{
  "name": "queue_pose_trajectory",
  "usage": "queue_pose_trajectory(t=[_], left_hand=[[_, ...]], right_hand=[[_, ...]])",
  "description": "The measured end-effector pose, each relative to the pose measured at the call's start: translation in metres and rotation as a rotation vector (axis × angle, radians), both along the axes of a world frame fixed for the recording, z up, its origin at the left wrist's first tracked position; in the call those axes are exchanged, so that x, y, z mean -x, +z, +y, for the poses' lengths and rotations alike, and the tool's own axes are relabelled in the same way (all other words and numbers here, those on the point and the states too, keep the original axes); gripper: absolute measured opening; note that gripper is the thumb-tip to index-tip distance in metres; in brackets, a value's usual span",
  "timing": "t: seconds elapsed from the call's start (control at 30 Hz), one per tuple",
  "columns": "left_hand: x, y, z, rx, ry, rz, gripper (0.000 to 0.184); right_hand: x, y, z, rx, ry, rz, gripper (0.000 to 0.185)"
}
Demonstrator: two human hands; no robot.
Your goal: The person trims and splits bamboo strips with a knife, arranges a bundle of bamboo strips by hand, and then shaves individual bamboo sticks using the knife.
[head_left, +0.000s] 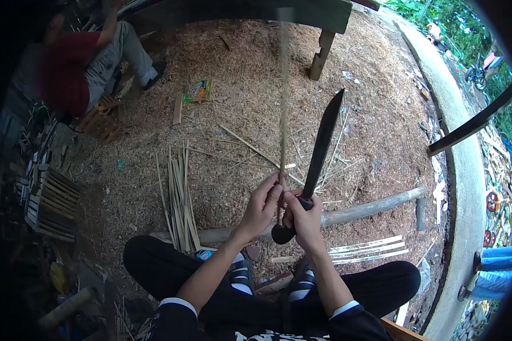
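Note:
My left hand (263, 207) pinches a long, thin bamboo strip (283, 108) that stands nearly upright in front of me. Close beside it, my right hand (305, 219) is wrapped round the black handle of a machete (323, 145), its dark blade pointing up and slightly right. The right fingertips also reach toward the strip's lower part; whether they grip it I cannot tell. Below the hands a wooden pole (370, 211) lies across the ground. A bundle of thin strips (180, 196) lies to the left, and several pale slats (370, 250) lie to the right.
Wood shavings cover the ground (239, 74). At upper left a person in a red shirt (68, 65) sits on a wooden crate (99, 122). A slatted crate (54, 199) stands at left. A bench (321, 17) is ahead; a concrete curb (455, 170) runs along the right, where another person's legs (498, 273) show.

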State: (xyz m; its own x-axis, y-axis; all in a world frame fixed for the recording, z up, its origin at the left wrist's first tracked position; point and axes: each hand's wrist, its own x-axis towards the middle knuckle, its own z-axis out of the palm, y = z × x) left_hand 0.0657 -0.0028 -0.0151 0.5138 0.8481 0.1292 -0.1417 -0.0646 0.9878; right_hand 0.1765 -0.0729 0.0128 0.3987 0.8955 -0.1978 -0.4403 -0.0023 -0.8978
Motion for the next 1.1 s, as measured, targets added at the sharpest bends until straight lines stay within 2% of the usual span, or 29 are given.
queue_pose_trajectory(t=[0.17,0.23,0.33,0.47,0.57,0.63,0.83,0.87,0.93,1.0,1.03,1.1], left_hand=[[0.003,-0.001,-0.002,0.072,0.018,0.083,0.034],[0.001,0.001,-0.004,0.316,0.038,-0.040,0.032],[0.005,-0.003,0.002,0.458,-0.102,-0.166,0.029],[0.006,-0.002,0.001,0.505,-0.120,-0.147,0.026],[0.003,-0.006,0.001,0.548,-0.082,-0.183,0.024],[-0.001,0.001,-0.003,0.612,0.029,-0.159,0.023],[-0.008,0.005,-0.005,0.629,0.151,-0.150,0.023],[-0.004,-0.008,0.002,0.629,0.151,-0.150,0.023],[0.018,-0.043,0.031,0.515,0.353,-0.127,0.029],[0.040,-0.025,0.056,0.569,0.521,-0.234,0.031],[0.043,-0.015,0.056,0.569,0.520,-0.237,0.031],[0.049,0.003,0.052,0.495,0.339,-0.230,0.031]], right_hand=[[0.000,0.000,-0.001,0.064,0.023,-0.161,0.015],[0.000,0.000,0.000,0.072,0.017,-0.150,0.015],[0.004,-0.003,-0.001,0.069,-0.011,-0.101,0.015],[0.005,-0.008,-0.001,0.066,-0.004,-0.025,0.014],[0.011,-0.007,0.000,0.073,-0.043,-0.027,0.014],[0.014,-0.009,-0.001,0.086,-0.062,-0.054,0.014],[0.022,-0.025,0.001,0.101,-0.123,-0.108,0.015],[0.024,-0.026,-0.001,0.102,-0.142,-0.098,0.016],[0.027,-0.021,-0.009,0.082,-0.135,-0.065,0.016],[0.025,-0.015,-0.012,0.062,-0.128,-0.039,0.016],[0.023,-0.012,-0.011,0.082,-0.129,-0.079,0.015],[0.019,-0.011,-0.008,0.100,-0.138,-0.108,0.014]])
